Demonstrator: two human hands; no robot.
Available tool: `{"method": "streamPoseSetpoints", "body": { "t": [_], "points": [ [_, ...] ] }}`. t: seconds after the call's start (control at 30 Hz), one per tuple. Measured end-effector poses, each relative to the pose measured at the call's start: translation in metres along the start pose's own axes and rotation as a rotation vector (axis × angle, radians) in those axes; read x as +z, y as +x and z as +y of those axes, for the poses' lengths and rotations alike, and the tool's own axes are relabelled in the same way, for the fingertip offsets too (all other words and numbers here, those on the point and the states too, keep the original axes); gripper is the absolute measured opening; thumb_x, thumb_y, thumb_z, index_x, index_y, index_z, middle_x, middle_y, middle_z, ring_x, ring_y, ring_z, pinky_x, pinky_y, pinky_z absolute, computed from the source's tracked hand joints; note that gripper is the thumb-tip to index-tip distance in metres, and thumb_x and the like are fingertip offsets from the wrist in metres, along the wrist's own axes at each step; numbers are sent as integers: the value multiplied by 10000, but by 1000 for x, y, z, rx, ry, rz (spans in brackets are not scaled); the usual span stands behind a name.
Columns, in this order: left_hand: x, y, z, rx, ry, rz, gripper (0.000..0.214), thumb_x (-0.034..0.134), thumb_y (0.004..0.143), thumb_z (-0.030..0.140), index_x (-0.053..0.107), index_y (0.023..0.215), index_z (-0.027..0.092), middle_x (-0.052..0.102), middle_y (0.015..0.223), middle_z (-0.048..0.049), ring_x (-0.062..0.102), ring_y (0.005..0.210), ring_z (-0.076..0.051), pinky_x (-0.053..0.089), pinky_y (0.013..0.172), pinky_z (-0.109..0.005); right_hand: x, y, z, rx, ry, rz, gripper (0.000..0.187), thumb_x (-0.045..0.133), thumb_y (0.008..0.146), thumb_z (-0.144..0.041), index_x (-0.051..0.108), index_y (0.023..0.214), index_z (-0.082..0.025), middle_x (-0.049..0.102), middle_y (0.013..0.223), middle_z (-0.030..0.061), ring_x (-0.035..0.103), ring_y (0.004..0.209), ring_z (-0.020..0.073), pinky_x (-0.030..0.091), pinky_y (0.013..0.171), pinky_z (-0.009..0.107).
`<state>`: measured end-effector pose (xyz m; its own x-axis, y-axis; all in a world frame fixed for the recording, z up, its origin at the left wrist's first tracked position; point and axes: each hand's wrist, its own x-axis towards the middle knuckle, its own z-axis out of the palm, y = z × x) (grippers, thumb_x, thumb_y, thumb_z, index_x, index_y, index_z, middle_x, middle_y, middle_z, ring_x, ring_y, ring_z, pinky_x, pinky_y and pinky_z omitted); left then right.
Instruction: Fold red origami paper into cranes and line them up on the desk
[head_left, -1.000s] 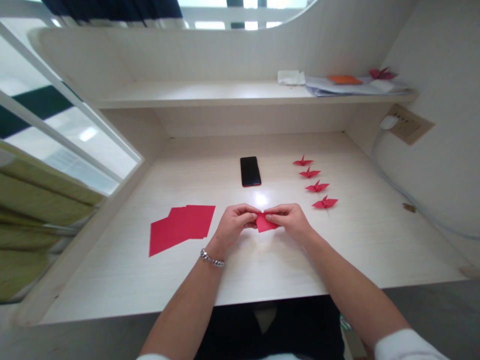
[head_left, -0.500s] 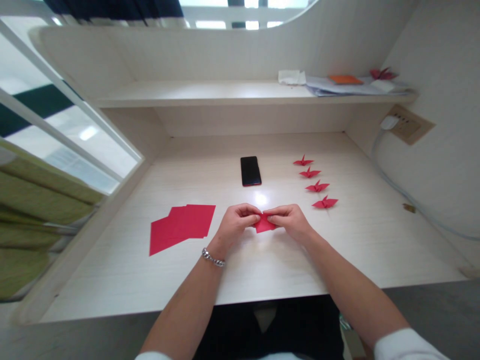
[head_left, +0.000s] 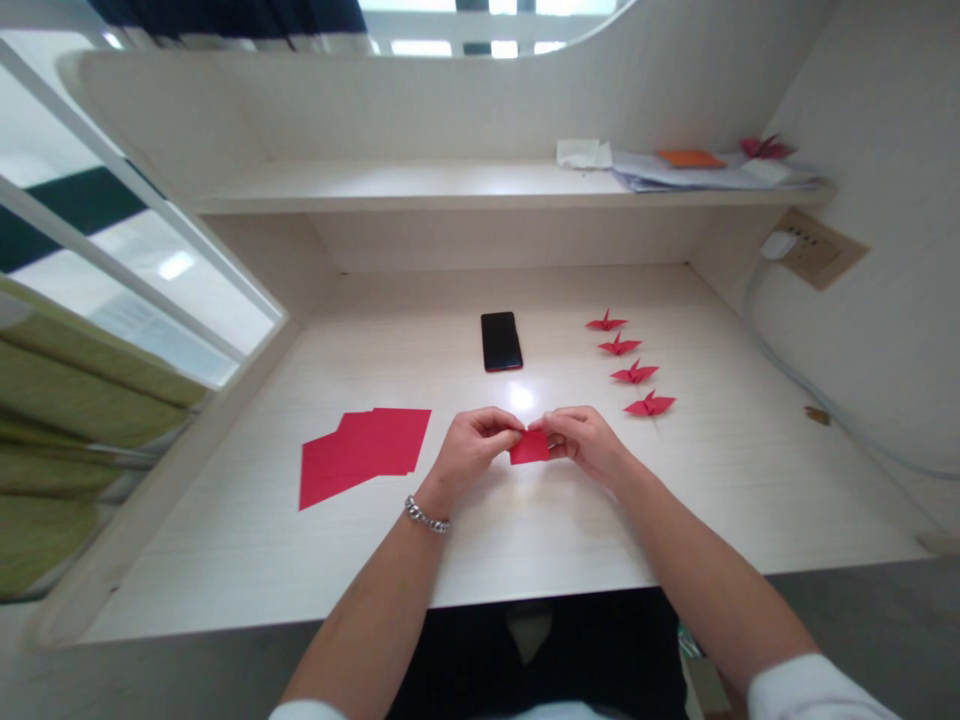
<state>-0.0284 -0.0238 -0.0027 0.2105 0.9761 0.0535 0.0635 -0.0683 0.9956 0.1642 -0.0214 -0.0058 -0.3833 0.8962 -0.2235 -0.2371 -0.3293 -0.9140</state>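
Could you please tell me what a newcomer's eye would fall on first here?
Likely the small piece of red paper pinched by the left hand, with the right hand at its right side. Next, perhaps, the four red paper cranes in a slanting row on the right, and the overlapping red sheets on the left.

Brightly, softly lit; glares white on the bench (head_left: 521, 398) just beyond the fingers (head_left: 507, 439), gleams along the shelf (head_left: 420, 180), shadows only faintly, stretches toward the edges, softens fine detail.
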Motion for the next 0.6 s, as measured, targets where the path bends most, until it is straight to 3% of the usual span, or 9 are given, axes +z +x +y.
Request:
{"method": "streamPoseSetpoints", "body": {
  "t": [0.13, 0.4, 0.6],
  "points": [
    [2, 0, 1, 3, 54, -26, 84, 698, 711, 189, 745, 774, 159, 711, 740, -43, 620, 670, -143, 483, 625, -235, -1, 3, 3, 49, -35, 50, 313, 802, 631, -410, 756, 794, -147, 715, 721, 59, 651, 657, 161, 520, 605, 275],
    [2, 2, 0, -38, -61, -17, 157, 765, 673, 235, 720, 784, 133, 714, 756, -71, 649, 686, -164, 512, 635, -257, 0, 1, 3, -35, -174, 61, 340, 815, 607, -396, 772, 840, -152, 734, 741, 63, 664, 677, 180, 526, 653, 314],
    [2, 3, -2, -89, -72, -8, 136, 713, 720, 230, 728, 815, 134, 716, 761, -63, 645, 673, -153, 513, 622, -248, 0, 0, 3, -55, -213, 60, 341, 792, 639, -393, 772, 876, -149, 746, 781, 77, 670, 688, 184, 530, 667, 321]
  ]
}}
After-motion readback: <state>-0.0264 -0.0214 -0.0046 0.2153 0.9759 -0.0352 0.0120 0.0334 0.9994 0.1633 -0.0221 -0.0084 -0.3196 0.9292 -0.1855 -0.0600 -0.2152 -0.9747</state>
